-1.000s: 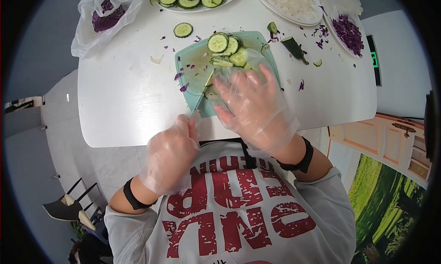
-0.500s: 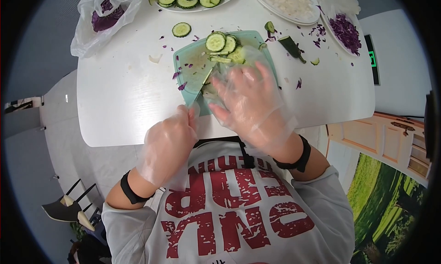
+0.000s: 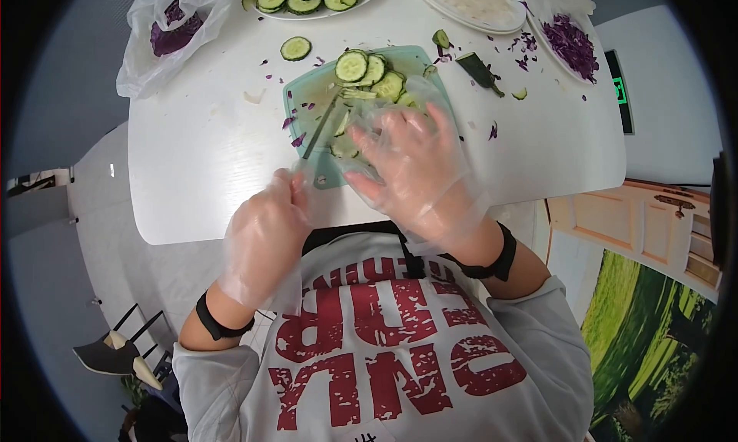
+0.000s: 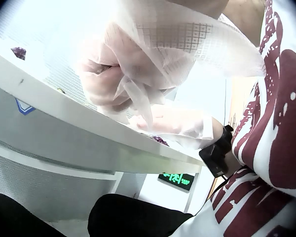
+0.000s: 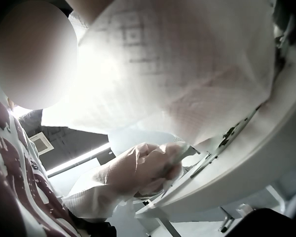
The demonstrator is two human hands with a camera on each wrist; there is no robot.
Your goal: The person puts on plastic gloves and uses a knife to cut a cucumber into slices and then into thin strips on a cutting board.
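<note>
My left hand [image 3: 269,230], in a clear plastic glove, grips the handle of a knife [image 3: 320,125] whose narrow blade slants over a green cutting board [image 3: 309,84]. The left wrist view shows its fingers curled tight, and the right wrist view shows the same grip from the side. My gloved right hand [image 3: 419,165] lies over the board, thumb apart and fingers bent loosely down onto cucumber slices [image 3: 344,147] partly hidden beneath them. A thin cut strip lies between blade and fingers. Round cucumber slices [image 3: 351,66] overlap at the board's far side.
A plate of cucumber slices [image 3: 307,5] stands at the back, beside plates of pale slivers [image 3: 469,0] and shredded purple cabbage [image 3: 570,48]. A cucumber end [image 3: 478,71] and a loose slice [image 3: 296,48] lie on the table. A plastic bag holds purple cabbage [image 3: 175,36] at the back left.
My left hand and the knife have moved left, so the blade now stands apart from my right fingers. The right hand stays over the slices. The head view has shifted slightly.
</note>
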